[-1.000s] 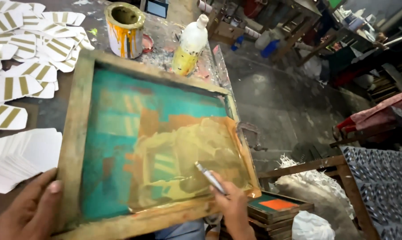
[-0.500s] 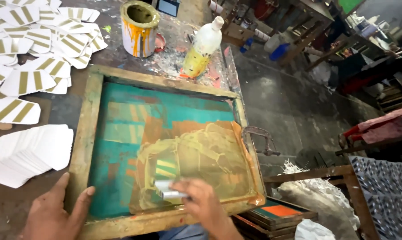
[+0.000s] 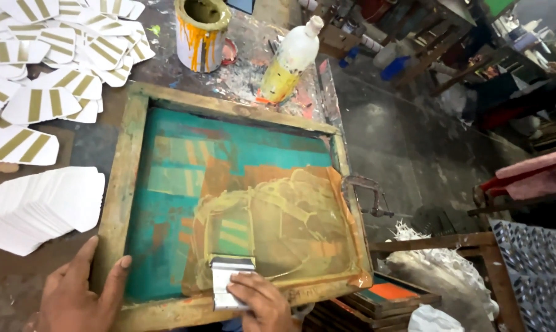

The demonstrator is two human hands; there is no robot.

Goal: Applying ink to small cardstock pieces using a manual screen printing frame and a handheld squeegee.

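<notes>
Upper left of frame: scattered white cards [image 3: 41,104] with gold stripes, too many to count. Below them, one fanned stack of blank white cards [image 3: 41,206]. Lower left: your left hand [image 3: 81,295] lies flat, fingers spread, on the wooden frame [image 3: 121,184] of one printing screen, teal mesh smeared with gold ink. Bottom centre: your right hand [image 3: 262,304] grips one flat metal squeegee [image 3: 228,283] on the mesh. Top: one ink-streaked tin can [image 3: 201,31], one plastic bottle [image 3: 290,61]. Right edge: one metal clamp [image 3: 367,193].
</notes>
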